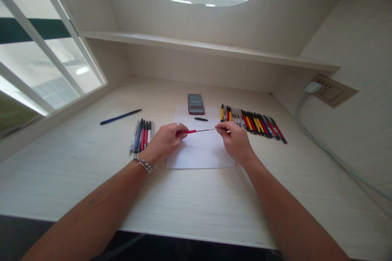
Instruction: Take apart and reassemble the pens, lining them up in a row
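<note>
My left hand [167, 140] is closed around a red pen barrel [191, 131] held level above a white sheet of paper [200, 153]. A thin dark refill [206, 130] sticks out of the barrel to the right. My right hand [234, 138] pinches the far end of that refill. A small black pen part [201, 119] lies on the paper just beyond the hands. A metal bracelet [143, 164] circles my left wrist.
A row of several pens [252, 123] lies right of the paper, a smaller bunch [142, 134] lies left of it, and one dark blue pen [120, 116] lies farther left. A phone [196, 103] rests at the paper's far edge. A white cable [324, 147] runs from the wall socket [329, 89].
</note>
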Available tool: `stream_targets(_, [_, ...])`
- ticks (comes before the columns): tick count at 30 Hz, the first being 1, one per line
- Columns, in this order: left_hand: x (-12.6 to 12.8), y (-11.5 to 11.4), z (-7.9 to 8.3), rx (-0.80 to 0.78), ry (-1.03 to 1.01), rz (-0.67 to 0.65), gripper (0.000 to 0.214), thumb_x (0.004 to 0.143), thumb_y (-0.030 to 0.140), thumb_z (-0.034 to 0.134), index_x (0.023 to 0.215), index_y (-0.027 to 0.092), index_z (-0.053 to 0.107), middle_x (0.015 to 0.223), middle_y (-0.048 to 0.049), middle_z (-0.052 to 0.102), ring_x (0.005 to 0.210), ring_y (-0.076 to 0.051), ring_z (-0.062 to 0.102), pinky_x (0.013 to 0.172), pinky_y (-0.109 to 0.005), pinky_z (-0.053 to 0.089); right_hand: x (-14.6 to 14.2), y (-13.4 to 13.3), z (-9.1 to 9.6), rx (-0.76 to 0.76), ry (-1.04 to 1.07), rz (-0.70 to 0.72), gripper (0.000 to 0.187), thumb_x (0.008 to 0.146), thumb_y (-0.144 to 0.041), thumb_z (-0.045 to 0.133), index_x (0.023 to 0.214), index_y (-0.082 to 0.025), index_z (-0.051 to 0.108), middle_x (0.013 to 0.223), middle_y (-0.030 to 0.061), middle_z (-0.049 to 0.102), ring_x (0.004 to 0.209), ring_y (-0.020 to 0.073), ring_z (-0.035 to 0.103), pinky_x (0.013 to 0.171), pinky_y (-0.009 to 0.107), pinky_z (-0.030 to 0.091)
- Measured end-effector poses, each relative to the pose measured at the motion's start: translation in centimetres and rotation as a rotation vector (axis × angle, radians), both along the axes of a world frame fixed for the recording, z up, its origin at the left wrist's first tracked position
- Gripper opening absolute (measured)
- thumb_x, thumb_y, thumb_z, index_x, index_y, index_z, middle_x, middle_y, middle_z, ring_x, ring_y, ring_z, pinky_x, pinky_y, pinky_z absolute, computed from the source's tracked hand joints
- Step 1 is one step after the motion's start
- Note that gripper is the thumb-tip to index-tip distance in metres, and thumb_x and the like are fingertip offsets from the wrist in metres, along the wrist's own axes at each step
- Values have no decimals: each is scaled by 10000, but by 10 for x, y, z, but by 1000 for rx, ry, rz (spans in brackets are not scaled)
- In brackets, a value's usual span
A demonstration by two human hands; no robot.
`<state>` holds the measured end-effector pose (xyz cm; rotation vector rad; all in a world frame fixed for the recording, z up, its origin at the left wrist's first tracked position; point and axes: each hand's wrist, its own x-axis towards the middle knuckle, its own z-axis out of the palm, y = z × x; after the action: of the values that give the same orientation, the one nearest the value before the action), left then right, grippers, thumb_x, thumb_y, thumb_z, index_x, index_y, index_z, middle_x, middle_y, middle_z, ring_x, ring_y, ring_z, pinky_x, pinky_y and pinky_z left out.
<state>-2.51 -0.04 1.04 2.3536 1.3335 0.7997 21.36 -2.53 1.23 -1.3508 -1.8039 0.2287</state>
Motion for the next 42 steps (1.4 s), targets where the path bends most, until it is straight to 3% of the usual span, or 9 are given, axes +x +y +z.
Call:
stream_targets(11, [5,-4,2,-14,-24,-51,158,824,229,537,914,208,665,882,-29,691,805,-162,610,736,-268,454,-9,-3,-2,-29,11,84,143,830,-158,528,863,-196,663,867,34,661,813,160,592,757,291,454])
stream_targets(15, [6,-5,0,-43,-22,-85,180,835,223,512,930,209,665,891,-32,687,813,-163,610,744,-266,457,-12,-4,-3,-114,101,109,140,818,-185,545,904,-204,654,897,38,666,821,162,601,742,290,475])
stream_targets(19, [4,-4,0,-56,-29,-70,179,833,223,512,924,208,666,886,-27,689,811,-162,608,741,-267,455,-5,3,-8,-233,165,86,251,785,-202,584,1033,-206,620,922,44,667,808,160,610,714,287,492])
stream_targets(23, [0,1,0,-53,-28,-44,181,836,230,506,917,205,665,882,-32,691,815,-168,610,737,-275,450,0,22,-16,-233,22,-38,206,801,-183,550,978,-199,654,937,51,677,835,169,608,795,320,465])
stream_targets(28, [-6,6,-2,-39,-32,19,183,840,239,500,923,204,659,884,-39,693,819,-177,613,736,-284,447,-17,57,-17,-220,-268,-96,205,819,-204,547,971,-198,685,973,85,652,898,200,587,850,331,421])
stream_targets(32, [-8,7,-2,-38,-50,41,180,842,239,499,925,205,655,873,-38,691,808,-174,612,719,-277,453,-34,81,-17,-200,-370,-177,238,834,-254,545,1019,-208,688,999,121,615,972,245,547,865,354,395])
stream_targets(35, [-8,7,-2,-39,-63,47,176,841,235,503,922,206,655,882,-34,689,811,-171,611,715,-272,455,-38,90,-21,-206,-395,-200,204,827,-260,551,942,-212,713,971,129,608,960,261,538,835,363,396])
stream_targets(38, [-9,7,-2,-32,-63,52,173,841,242,504,916,206,655,886,-34,689,814,-172,608,721,-275,454,-33,89,-22,-212,-367,-193,169,813,-227,553,871,-196,710,942,114,629,925,237,554,818,342,400])
stream_targets(42, [-8,8,0,-37,-36,46,189,848,258,490,916,206,659,877,-36,690,811,-176,607,729,-283,449,-15,68,-15,-234,-203,-142,150,813,-225,537,874,-208,673,852,55,674,803,191,598,735,308,430])
